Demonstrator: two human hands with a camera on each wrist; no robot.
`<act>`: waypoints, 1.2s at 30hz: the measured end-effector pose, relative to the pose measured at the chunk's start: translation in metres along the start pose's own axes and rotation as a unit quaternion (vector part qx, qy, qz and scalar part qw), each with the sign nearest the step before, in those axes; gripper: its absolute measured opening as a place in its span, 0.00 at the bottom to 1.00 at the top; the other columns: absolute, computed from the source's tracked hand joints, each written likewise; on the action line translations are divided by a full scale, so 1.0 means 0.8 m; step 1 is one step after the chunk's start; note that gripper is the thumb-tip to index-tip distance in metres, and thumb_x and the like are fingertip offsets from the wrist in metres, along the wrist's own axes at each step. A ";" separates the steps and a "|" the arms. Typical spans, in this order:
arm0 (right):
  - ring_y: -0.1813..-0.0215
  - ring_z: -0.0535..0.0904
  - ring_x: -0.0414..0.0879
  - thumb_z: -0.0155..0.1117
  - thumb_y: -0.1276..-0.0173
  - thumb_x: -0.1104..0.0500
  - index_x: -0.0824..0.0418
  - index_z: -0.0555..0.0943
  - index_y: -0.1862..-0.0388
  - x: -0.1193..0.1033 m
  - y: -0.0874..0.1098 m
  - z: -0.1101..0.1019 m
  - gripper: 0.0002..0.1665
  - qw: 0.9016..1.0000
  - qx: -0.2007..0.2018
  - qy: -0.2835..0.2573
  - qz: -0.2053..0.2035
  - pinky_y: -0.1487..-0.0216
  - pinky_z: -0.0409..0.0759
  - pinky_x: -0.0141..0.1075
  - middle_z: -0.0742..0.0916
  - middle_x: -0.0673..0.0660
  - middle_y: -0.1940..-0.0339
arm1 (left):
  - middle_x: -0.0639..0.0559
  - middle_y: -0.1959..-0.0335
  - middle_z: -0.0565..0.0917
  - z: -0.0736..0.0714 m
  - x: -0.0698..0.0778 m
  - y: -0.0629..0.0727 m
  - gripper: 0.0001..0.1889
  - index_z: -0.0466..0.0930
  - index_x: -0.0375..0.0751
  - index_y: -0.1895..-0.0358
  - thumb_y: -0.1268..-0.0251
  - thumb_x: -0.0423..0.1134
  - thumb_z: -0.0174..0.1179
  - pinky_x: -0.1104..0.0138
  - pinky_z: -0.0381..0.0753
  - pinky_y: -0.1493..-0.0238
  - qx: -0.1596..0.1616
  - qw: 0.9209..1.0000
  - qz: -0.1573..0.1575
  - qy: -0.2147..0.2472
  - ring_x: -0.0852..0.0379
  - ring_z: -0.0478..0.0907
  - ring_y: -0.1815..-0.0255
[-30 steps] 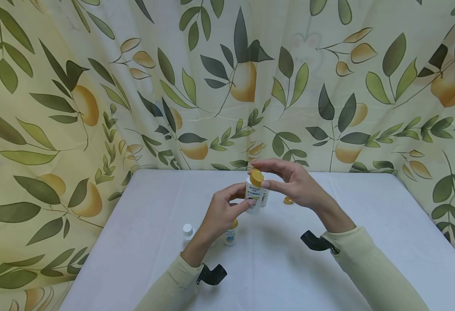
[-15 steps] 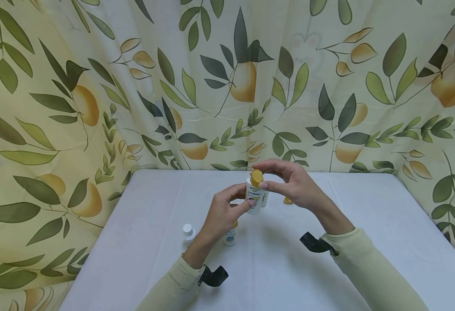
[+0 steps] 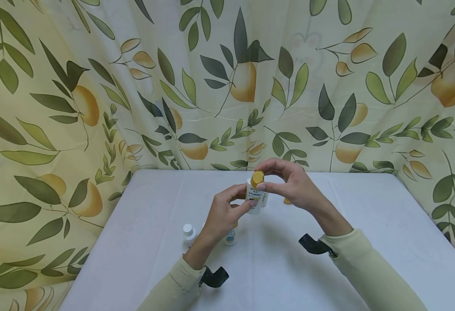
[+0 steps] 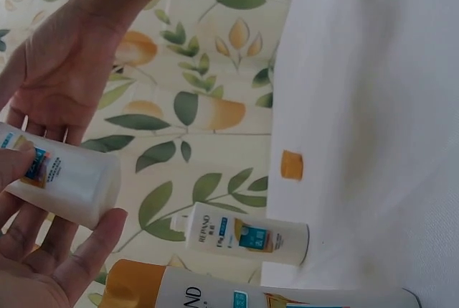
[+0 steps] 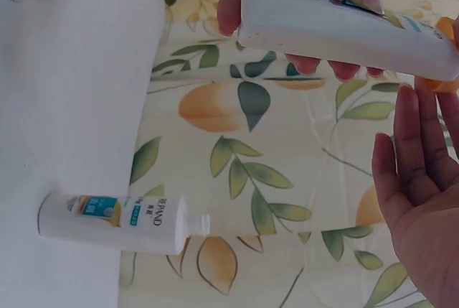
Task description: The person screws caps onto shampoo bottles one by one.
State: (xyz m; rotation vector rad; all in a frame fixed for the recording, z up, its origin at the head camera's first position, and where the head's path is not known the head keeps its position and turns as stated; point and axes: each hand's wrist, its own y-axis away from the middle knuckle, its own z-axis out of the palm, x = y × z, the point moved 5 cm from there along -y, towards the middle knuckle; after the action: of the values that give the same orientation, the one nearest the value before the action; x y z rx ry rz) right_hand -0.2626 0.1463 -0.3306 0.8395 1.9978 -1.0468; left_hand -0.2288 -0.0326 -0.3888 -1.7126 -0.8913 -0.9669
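A white bottle [image 3: 252,192] with a printed label is held off the table in my left hand [image 3: 224,211], the thumb across its front and the fingers behind. My right hand [image 3: 295,185] pinches the bottle's yellow cap [image 3: 257,177] between thumb and forefinger. The cap sits at the bottle's mouth, as the right wrist view also shows. Just behind stands a similar bottle [image 5: 122,222], its bare neck uncovered. A loose yellow cap [image 4: 292,165] lies on the table near that one, partly hidden by my right hand in the head view.
Under my left wrist stands another labelled bottle [image 3: 230,236] with a yellow cap. A small white bottle [image 3: 189,234] with a white top is left of it. The white-covered table [image 3: 289,268] meets a leaf-patterned curtain [image 3: 219,86] at the back and sides.
My right fingers and the yellow cap have shifted very slightly, with the cap turned a little. The left hand keeps the bottle in nearly the same place.
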 end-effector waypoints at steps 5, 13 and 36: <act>0.41 0.81 0.46 0.72 0.34 0.65 0.60 0.82 0.43 -0.003 0.001 -0.001 0.20 1.000 -0.010 0.007 0.007 0.33 0.76 0.39 0.86 0.52 0.45 | 0.49 0.45 0.84 -0.002 -0.002 -0.001 0.22 0.79 0.45 0.36 0.32 0.37 0.68 0.67 0.87 0.51 0.005 1.000 -0.007 0.000 0.52 0.83 0.45; 0.39 0.81 0.45 0.70 0.31 0.64 0.58 0.83 0.42 -0.006 0.002 -0.004 0.19 1.000 -0.020 0.018 0.012 0.30 0.74 0.49 0.86 0.50 0.44 | 0.49 0.44 0.84 -0.004 -0.005 -0.002 0.22 0.79 0.44 0.37 0.33 0.37 0.68 0.67 0.87 0.51 0.004 1.000 -0.014 0.007 0.51 0.83 0.45; 0.41 0.82 0.44 0.71 0.32 0.65 0.59 0.83 0.43 -0.006 0.004 -0.002 0.19 1.000 0.004 0.022 -0.002 0.28 0.70 0.58 0.87 0.52 0.47 | 0.50 0.44 0.85 -0.002 -0.006 -0.001 0.22 0.79 0.43 0.36 0.32 0.38 0.68 0.67 0.87 0.52 0.007 1.000 -0.013 0.001 0.53 0.83 0.45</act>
State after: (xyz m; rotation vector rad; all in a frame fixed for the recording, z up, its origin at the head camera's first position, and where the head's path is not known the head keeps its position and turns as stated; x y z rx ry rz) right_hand -0.2581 0.1480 -0.3274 0.8695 2.0343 -1.0473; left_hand -0.2321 -0.0345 -0.3923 -1.6913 -0.9187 -0.9767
